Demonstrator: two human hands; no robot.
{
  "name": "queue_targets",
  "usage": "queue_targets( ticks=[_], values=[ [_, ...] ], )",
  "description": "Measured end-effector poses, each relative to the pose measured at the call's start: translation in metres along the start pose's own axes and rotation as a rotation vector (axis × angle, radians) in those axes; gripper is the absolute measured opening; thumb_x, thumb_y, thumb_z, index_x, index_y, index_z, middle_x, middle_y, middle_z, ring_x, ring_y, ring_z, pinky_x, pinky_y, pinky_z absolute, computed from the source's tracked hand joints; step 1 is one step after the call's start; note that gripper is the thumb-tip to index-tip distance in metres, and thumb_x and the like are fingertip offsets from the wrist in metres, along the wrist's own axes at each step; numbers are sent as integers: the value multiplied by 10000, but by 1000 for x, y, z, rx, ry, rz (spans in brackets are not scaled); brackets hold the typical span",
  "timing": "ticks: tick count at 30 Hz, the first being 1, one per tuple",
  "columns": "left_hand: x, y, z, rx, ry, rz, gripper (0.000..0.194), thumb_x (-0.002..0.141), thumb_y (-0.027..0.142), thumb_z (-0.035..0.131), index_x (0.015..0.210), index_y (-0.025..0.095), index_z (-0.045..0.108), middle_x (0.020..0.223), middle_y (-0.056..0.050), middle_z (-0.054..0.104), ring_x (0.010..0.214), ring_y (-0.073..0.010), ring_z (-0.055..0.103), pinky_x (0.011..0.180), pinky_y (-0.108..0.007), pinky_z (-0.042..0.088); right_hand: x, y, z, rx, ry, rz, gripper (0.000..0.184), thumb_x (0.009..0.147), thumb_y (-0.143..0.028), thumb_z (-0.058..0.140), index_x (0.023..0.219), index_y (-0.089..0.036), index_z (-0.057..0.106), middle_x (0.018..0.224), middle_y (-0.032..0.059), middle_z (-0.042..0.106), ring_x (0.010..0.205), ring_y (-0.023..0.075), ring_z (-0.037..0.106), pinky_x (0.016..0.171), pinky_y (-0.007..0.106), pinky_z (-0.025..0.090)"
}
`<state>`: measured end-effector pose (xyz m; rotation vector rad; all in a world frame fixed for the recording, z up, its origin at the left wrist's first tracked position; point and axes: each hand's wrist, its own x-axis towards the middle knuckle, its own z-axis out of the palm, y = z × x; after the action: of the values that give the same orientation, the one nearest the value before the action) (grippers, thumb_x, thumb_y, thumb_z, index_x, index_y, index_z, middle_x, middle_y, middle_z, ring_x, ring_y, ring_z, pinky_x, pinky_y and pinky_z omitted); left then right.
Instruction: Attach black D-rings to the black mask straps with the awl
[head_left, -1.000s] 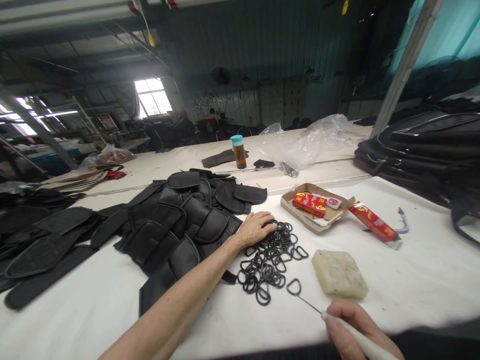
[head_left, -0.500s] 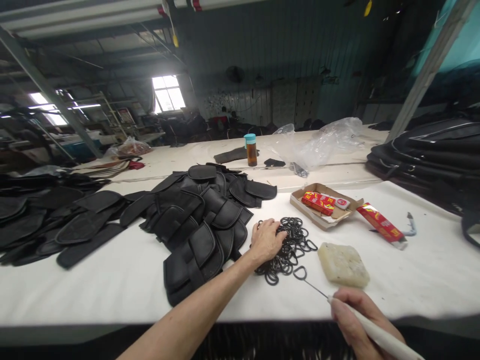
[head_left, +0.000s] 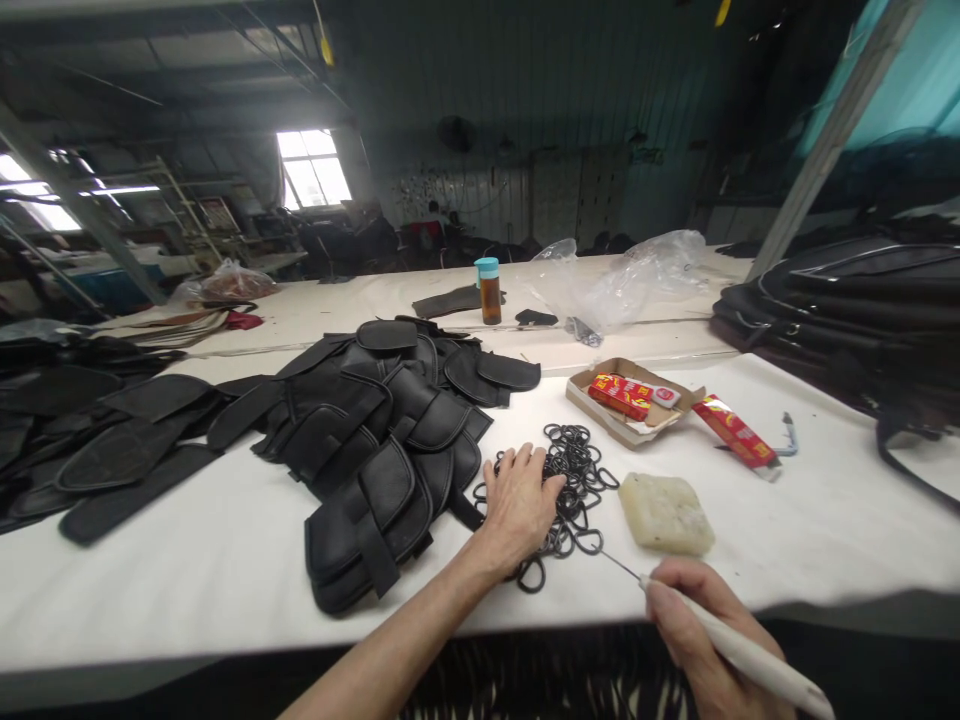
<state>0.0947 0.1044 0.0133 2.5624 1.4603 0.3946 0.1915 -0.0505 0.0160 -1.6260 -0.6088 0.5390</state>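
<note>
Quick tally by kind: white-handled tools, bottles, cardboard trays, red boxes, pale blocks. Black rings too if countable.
White-handled tool: 1
Bottle: 1
Cardboard tray: 1
Red boxes: 2
Pale block: 1
Total: 6
Black rings: heaped, partly under the left hand; not countable.

The left hand (head_left: pixel 521 505) hides some rings (head_left: pixel 581 480) near the front edge of the bench (head_left: pixel 187 600), whose right end is cut off.

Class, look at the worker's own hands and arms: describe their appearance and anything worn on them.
The left hand is gloveless, with no ring in view. The left forearm is bare to the picture's edge: no sleeve, watch or bracelet shows. The right hand is gloveless too; the right forearm is out of view.
</note>
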Motion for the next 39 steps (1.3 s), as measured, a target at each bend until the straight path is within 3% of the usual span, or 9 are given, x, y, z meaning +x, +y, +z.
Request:
queue_targets(
  ticks=[3,6,10,15,23,30,39],
  values=[
    [15,9,-3,42,27,46,353,902,355,359,1174,184,507,1369,-127,453,1263,-364,340,1002,-639,190,3,0,0,19,15,5,295,620,-495,655,680,-214,590,505,-48,468,468,119,397,460,225,360],
    [44,19,-2,62,3,208,342,910,374,348,1129,191,537,1346,-112,467,1282,-319,317,1047,-583,145,6,0,-2,16,39,-10,293,617,-491,659,678,-211,597,505,-47,464,470,118,391,461,227,353],
    [81,25,6,59,-147,475,347,840,500,458,1052,255,583,1156,-34,598,1142,-260,461,986,-487,309,9,2,-7,1,54,-17,289,630,-492,655,678,-214,592,529,-44,484,478,116,383,454,230,330],
    [84,25,15,62,-202,618,387,835,528,436,1089,271,574,1187,-45,572,1075,-268,484,901,-467,363,12,3,-12,4,55,-15,283,651,-492,645,684,-217,588,548,-41,510,502,122,411,483,222,354],
    [70,26,23,77,-135,549,244,854,257,428,893,247,668,1015,-27,636,981,-240,525,839,-394,382,10,-5,-7,0,24,-40,263,662,-475,636,678,-217,584,534,-47,495,500,126,429,485,211,384],
    [58,15,15,61,-117,474,215,806,207,493,791,239,705,945,-9,669,879,-196,562,781,-311,410,5,-3,-12,-27,11,-48,269,684,-487,623,703,-224,569,560,-54,512,527,119,428,503,197,382],
    [33,3,7,80,-50,333,213,795,157,480,758,192,686,880,-46,678,855,-212,570,795,-356,414,1,-2,-9,-28,-8,-48,295,683,-500,627,699,-209,582,568,-40,521,531,125,449,497,217,377]
  ],
)
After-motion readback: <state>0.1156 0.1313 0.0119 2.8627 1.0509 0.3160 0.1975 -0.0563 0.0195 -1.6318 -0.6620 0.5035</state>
